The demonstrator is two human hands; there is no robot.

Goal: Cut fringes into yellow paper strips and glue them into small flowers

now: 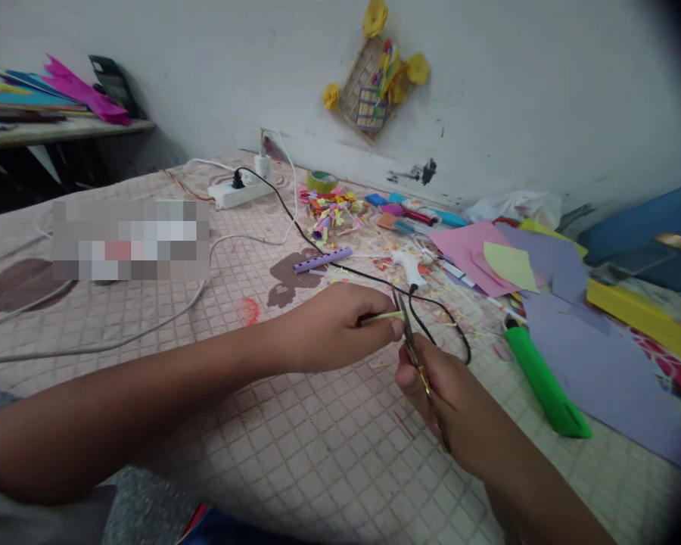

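Between the thumb and fingers of my left hand (334,325) is a thin pale yellow strip (390,316), seemingly paper, with its end sticking out to the right. My right hand (448,401) grips a pair of scissors (413,348) whose blades point up and away from me. The blades are slightly apart and meet the tip of the strip. Both hands are over the table, close together. Just beyond them lie a white glue gun (408,269) and a purple strip with dark holes (323,260).
A black cord (368,278) runs from a power strip (241,191) past the hands. Paper scraps (329,208) and a tape roll (321,181) lie at the back. On the right are purple sheets (579,363), pink paper (471,253) and a green roll (545,382).
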